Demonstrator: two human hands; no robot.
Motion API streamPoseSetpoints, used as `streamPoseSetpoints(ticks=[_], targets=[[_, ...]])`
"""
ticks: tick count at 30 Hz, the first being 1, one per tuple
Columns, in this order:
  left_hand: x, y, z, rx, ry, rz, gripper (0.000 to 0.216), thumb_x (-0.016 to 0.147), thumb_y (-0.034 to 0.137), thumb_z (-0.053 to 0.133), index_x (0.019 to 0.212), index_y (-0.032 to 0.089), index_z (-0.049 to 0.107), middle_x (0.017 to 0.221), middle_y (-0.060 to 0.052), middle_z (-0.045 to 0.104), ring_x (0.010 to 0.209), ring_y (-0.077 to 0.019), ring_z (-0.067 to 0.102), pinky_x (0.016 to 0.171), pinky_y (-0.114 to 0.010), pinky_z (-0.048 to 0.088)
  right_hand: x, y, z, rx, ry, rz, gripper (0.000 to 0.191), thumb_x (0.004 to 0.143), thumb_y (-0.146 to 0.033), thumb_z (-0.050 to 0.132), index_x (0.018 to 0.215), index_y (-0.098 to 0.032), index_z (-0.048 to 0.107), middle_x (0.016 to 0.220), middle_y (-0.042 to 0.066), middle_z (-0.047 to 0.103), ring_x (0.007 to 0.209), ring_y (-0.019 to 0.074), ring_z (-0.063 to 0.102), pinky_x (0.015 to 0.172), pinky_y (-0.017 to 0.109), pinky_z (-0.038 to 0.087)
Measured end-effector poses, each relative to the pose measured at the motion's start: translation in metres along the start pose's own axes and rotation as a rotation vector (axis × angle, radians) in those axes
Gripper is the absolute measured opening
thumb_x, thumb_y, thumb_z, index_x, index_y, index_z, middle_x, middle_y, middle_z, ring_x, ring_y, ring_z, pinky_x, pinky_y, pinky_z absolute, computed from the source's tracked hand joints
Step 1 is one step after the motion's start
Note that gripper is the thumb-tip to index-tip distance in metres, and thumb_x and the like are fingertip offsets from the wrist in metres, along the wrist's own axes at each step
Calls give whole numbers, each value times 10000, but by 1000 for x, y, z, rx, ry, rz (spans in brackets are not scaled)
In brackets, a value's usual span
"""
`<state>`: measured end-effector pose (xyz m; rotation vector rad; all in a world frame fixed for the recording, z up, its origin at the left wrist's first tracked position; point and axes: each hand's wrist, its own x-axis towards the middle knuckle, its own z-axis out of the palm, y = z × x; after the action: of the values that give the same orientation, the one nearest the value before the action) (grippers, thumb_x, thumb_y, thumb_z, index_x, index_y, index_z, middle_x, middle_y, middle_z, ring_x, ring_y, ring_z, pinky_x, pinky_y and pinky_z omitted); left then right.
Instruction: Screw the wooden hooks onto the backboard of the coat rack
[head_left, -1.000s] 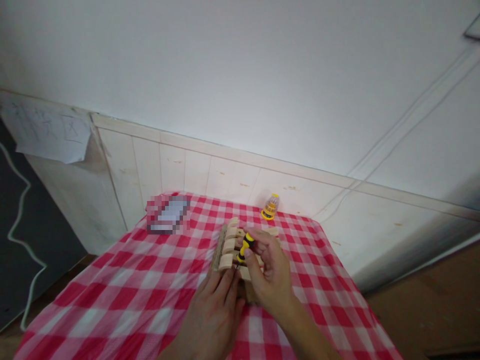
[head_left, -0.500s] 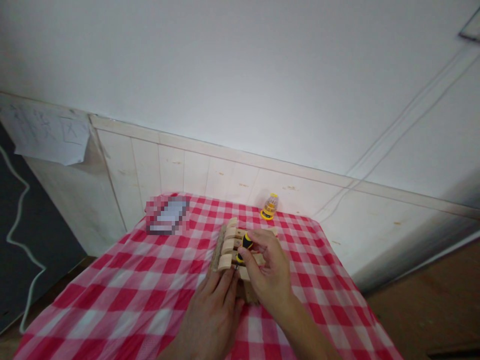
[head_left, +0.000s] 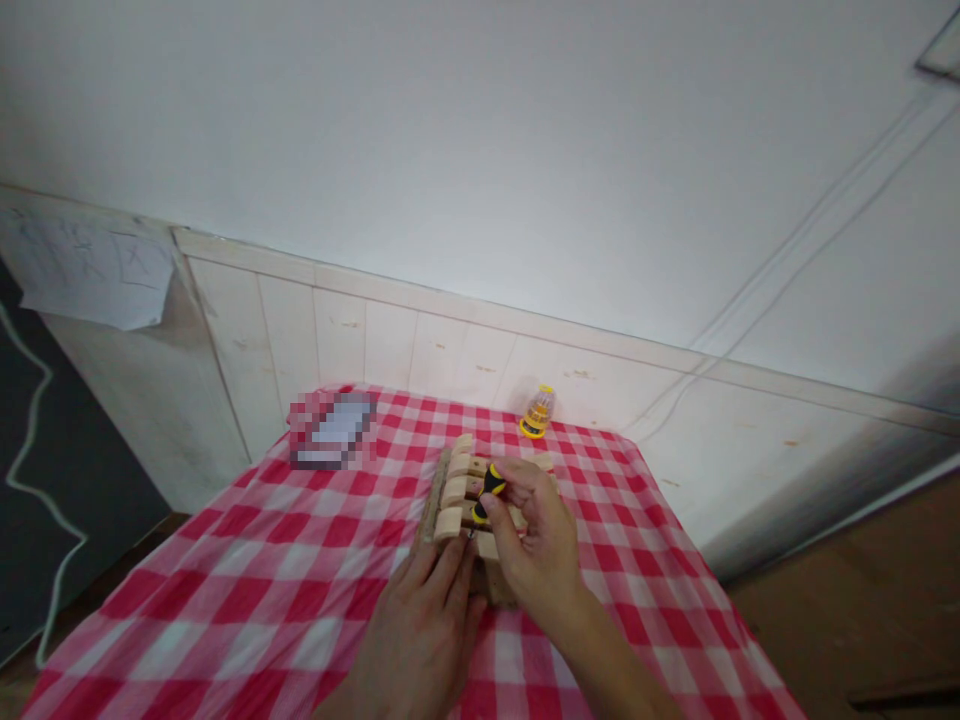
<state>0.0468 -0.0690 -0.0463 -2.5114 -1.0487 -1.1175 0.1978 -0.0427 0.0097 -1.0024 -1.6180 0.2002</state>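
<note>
A wooden frame with a row of pale curved pieces [head_left: 455, 490] lies on the checked cloth in front of me. My right hand [head_left: 541, 540] grips a small yellow-and-black screwdriver [head_left: 493, 480] between thumb and fingers. The screwdriver leans, with its handle up and its shaft pointing down at the near part of the frame. What the tip touches is too small to make out. My left hand [head_left: 427, 625] holds the near left end of the frame, with its fingertips close to the screwdriver tip and its thumb tucked alongside. The right hand covers part of the frame's right side.
A clear, yellow-based container [head_left: 537, 412] stands at the back of the table, near the panelled wall [head_left: 390, 335]. A pixelated flat device [head_left: 335, 430] lies at the back left. The red-and-white cloth [head_left: 225, 600] drapes over the table edges. A white cable [head_left: 37, 420] hangs at left.
The whole view has shifted very slightly. Both hands, the screwdriver and the wooden frame keep nearly the same places.
</note>
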Motion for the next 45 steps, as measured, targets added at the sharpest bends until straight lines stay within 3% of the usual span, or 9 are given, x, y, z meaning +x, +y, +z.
streamPoseSetpoints(ticks=[9, 15, 18, 29, 36, 45], targets=[[1, 0, -1, 26, 10, 8, 356, 1016, 187, 421, 1205, 20, 670, 1169, -206, 738, 1024, -331, 699, 799, -499, 656, 8, -7, -4, -56, 13, -44, 314, 946, -155, 637, 1229, -289, 618, 1135, 72, 691, 1026, 212, 714, 877, 378, 642], [0, 0, 0, 25, 24, -8, 345, 1021, 196, 425, 1213, 46, 669, 1182, -186, 740, 1066, -324, 690, 849, -486, 646, 3, -6, -4, 40, -20, 13, 356, 977, -133, 562, 1288, -305, 587, 1284, 93, 669, 1163, 233, 706, 933, 406, 637], [0, 0, -1, 31, 19, -7, 354, 1015, 193, 422, 1220, 36, 664, 1189, -199, 735, 1072, -332, 683, 852, -506, 643, 3, -5, -4, 54, -11, 11, 347, 977, -138, 570, 1276, -310, 598, 1248, 80, 685, 1139, 225, 716, 947, 410, 633], [-1, 1, 1, 17, 2, -20, 341, 1011, 194, 437, 1233, 63, 659, 1201, -182, 731, 1059, -328, 693, 844, -499, 647, 13, -17, -5, -134, 32, -148, 297, 920, -117, 659, 1168, -281, 653, 1113, 63, 720, 1048, 219, 701, 899, 380, 617], [0, -1, 0, 7, 8, -7, 335, 1012, 194, 453, 1221, 46, 669, 1191, -191, 741, 1075, -331, 692, 850, -502, 652, 11, -19, -7, -177, 24, -157, 305, 932, -142, 648, 1202, -284, 632, 1113, 69, 724, 1034, 227, 711, 883, 395, 628], [-1, -1, -1, -6, 14, -11, 343, 989, 176, 462, 1225, 48, 677, 1209, -177, 740, 1068, -316, 688, 843, -481, 655, 6, -9, -7, -26, -28, -2, 345, 964, -128, 577, 1269, -285, 614, 1215, 77, 722, 1113, 220, 736, 924, 370, 635]])
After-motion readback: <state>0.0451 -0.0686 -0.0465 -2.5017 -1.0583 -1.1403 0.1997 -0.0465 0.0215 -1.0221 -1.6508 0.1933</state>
